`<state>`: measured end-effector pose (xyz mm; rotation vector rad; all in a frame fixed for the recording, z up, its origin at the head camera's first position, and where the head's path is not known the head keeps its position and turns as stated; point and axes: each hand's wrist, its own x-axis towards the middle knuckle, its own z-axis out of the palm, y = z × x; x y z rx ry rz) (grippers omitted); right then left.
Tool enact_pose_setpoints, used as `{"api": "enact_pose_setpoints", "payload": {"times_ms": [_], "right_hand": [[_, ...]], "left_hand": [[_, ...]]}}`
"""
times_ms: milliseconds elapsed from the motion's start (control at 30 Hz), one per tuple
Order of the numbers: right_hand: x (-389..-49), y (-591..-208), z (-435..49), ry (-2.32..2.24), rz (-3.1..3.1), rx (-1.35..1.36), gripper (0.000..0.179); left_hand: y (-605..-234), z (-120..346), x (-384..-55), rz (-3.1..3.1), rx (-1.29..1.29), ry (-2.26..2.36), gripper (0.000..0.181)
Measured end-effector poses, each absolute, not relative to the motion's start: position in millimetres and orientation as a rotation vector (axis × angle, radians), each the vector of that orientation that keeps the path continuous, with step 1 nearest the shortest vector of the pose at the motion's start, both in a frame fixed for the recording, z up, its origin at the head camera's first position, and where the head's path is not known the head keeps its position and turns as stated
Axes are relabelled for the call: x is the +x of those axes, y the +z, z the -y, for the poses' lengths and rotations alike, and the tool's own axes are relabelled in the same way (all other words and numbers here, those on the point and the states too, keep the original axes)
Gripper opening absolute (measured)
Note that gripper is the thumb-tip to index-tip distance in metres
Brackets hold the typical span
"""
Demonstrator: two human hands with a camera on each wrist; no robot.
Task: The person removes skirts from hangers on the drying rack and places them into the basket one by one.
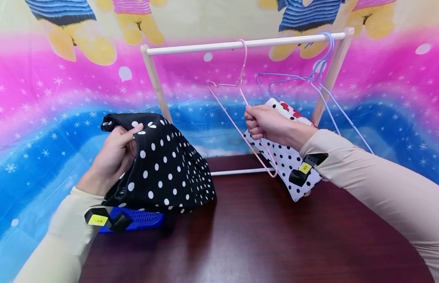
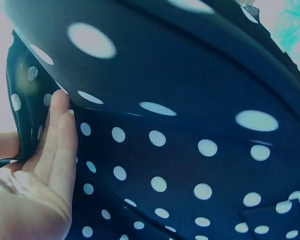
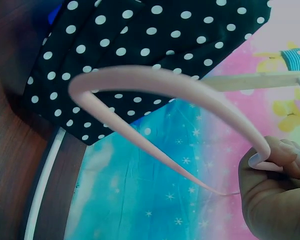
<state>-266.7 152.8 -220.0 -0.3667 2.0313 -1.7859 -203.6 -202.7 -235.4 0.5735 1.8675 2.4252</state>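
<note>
My left hand (image 1: 114,157) pinches the upper edge of a black cloth with white polka dots (image 1: 169,169), thumb on one side and fingers inside the fold. In the left wrist view the cloth (image 2: 185,145) fills most of the frame, with a pocket-like patch (image 2: 272,220) at lower right. My right hand (image 1: 267,122) grips one side of a pink hanger (image 1: 228,114), whose hook is over the rack's rail. Seen from the right wrist, the hanger's rounded end (image 3: 140,80) extends from the right hand (image 3: 275,195) and overlaps the black cloth.
A small rack with a white rail (image 1: 205,47) stands on the dark red table (image 1: 261,239). Bluish-purple hangers (image 1: 320,74) hang at its right end. A white cloth with black dots and red prints (image 1: 286,159) is behind my right hand; a blue basket (image 1: 143,220) sits below the black cloth.
</note>
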Motion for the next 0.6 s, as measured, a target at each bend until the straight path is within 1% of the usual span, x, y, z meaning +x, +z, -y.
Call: {"api": "enact_pose_setpoints", "payload": {"times_ms": [33,333,433,600], "right_hand": [[-267,-220,-152,-1.787,-2.030,-0.366,0.042],[-265,-220,-148,-1.793,-2.021,-0.354,0.042],[-265,-220,-147,-1.796,-2.020,-0.352,0.042],[-265,-220,-148,-1.794,-2.025,-0.362,0.042]], "left_hand": [[-234,203,-203,-1.881,0.568,2.426,0.039],[-220,207,-198,-2.095,0.501,2.355,0.057],[-216,208,-197,-2.140,0.513,2.355,0.058],[-211,211,-198,-2.085,0.560,2.386,0.053]]}}
